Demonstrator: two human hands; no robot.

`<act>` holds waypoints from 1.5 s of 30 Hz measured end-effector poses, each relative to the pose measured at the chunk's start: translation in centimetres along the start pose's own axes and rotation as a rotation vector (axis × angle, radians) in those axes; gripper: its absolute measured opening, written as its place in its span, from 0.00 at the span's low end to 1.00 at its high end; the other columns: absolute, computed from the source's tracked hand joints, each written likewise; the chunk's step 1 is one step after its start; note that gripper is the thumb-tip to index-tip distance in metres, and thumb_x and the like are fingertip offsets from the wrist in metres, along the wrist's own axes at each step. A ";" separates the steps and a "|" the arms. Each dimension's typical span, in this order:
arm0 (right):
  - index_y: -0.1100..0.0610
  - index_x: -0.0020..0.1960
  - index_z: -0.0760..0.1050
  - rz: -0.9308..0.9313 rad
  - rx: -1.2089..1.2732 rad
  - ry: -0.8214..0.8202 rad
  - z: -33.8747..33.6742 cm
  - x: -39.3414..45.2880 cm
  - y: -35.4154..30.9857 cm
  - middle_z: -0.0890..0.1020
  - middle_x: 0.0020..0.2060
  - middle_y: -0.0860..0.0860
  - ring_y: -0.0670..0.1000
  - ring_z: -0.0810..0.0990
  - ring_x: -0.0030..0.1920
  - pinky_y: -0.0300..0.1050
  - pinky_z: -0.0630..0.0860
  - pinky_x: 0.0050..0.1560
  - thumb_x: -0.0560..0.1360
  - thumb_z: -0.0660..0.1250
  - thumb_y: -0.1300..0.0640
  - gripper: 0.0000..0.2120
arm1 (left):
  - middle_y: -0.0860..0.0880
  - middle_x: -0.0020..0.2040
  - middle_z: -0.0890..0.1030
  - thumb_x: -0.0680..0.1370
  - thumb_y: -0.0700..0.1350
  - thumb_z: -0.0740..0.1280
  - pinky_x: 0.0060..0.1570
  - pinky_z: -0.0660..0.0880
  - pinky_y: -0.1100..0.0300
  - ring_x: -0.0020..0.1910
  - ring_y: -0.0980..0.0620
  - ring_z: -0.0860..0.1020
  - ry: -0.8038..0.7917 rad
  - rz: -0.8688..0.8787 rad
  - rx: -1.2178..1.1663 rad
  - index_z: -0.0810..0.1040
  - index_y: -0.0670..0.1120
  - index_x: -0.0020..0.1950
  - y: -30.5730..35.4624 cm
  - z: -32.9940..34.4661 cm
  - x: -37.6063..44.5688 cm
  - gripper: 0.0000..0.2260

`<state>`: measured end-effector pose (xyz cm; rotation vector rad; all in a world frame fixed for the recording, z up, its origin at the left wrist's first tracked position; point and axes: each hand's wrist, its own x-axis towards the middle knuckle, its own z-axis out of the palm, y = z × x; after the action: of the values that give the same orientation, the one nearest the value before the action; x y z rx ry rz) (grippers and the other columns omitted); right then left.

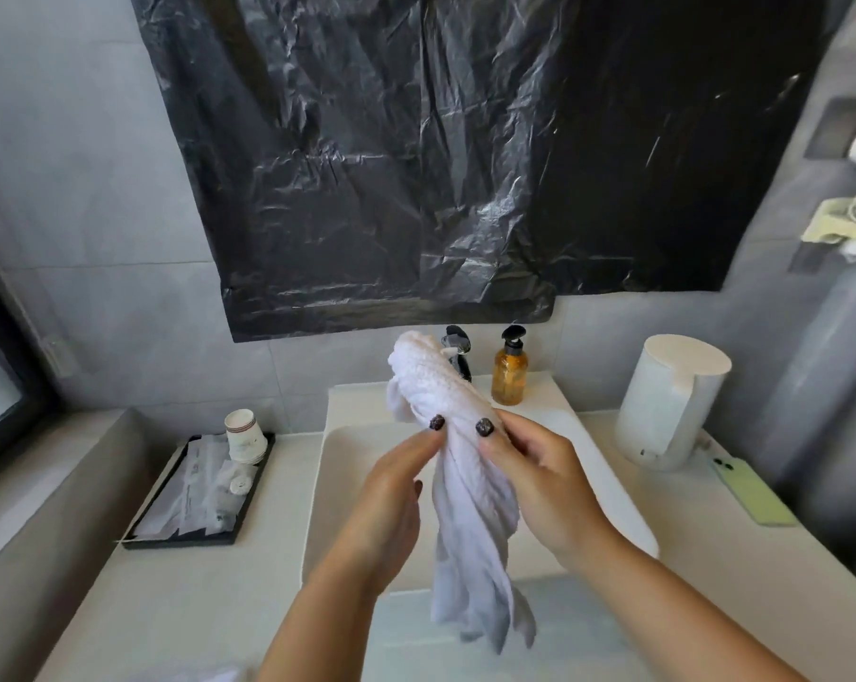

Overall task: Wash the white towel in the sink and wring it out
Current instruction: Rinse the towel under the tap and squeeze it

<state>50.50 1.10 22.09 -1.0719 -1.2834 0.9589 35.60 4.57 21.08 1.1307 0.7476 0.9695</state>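
Black plastic sheet (pixel 465 155) hangs across the grey wall, its lower edge just above the tap.

White sink (pixel 608 484) sits below it, set into a pale counter (pixel 194 603).

Towel (pixel 465 484): held in the air over the sink, between my two hands. I see it as a twisted white rope, top end rolled thick and ribbed, pointing up and away toward the tap (pixel 458 354); that end covers part of the tap from my view. Below the hands it thins into loose folds and hangs down over the basin, the ragged tail apart from the sink floor as far as I can tell. Surface looks damp and limp low down, tighter and textured up top.

Left hand (pixel 391 509): on the towel's left side, thumb pinching the cloth at mid-length, dark nail showing on top. The other fingers are behind the towel; I cannot tell how they lie.

Right hand (pixel 539 479): on the right side, level with the left, thumb pressed onto the cloth and fingers curled round the back. Both hands grasp the same narrow stretch, thumbs close together.

White cylindrical container (pixel 672 401) stands right of the sink, a pale green phone (pixel 753 489) flat beside it.

Black tray (pixel 194 494) left of the sink, paper cups (pixel 244 435) at its far end.

Amber pump bottle (pixel 510 371) just right of the tap.
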 end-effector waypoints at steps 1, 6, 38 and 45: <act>0.51 0.57 0.80 -0.002 -0.018 0.019 0.4 -0.5 -0.2 0.85 0.51 0.51 0.53 0.82 0.54 0.49 0.77 0.55 0.76 0.67 0.48 0.13 | 0.44 0.62 0.82 0.78 0.54 0.63 0.73 0.62 0.43 0.67 0.46 0.76 -0.026 -0.013 -0.051 0.82 0.45 0.62 -0.4 0.2 -0.6 0.19; 0.46 0.58 0.70 -0.017 -0.292 0.328 1.3 -3.2 -0.2 0.75 0.55 0.42 0.43 0.79 0.52 0.35 0.76 0.45 0.74 0.72 0.52 0.17 | 0.35 0.57 0.82 0.82 0.48 0.61 0.62 0.74 0.44 0.58 0.38 0.81 0.060 0.072 -0.262 0.81 0.39 0.59 -0.9 1.4 -2.1 0.15; 0.46 0.46 0.70 -0.223 -0.407 0.127 -2.8 -6.4 -1.7 0.79 0.35 0.41 0.43 0.75 0.34 0.36 0.70 0.34 0.75 0.63 0.49 0.02 | 0.49 0.41 0.84 0.71 0.48 0.70 0.44 0.77 0.54 0.44 0.51 0.82 0.278 0.030 -0.049 0.81 0.47 0.45 1.4 5.8 -3.1 0.07; 0.43 0.47 0.73 -0.037 -0.195 -0.007 -3.4 -4.6 -2.4 0.81 0.39 0.46 0.51 0.78 0.38 0.52 0.74 0.41 0.67 0.68 0.48 0.10 | 0.42 0.45 0.86 0.66 0.53 0.75 0.47 0.79 0.51 0.45 0.45 0.85 0.376 -0.042 0.063 0.84 0.45 0.49 1.5 6.3 -2.5 0.17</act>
<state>53.54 -4.20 23.26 -1.1903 -1.4194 0.8231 39.70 0.00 24.27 0.9926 1.1066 1.1454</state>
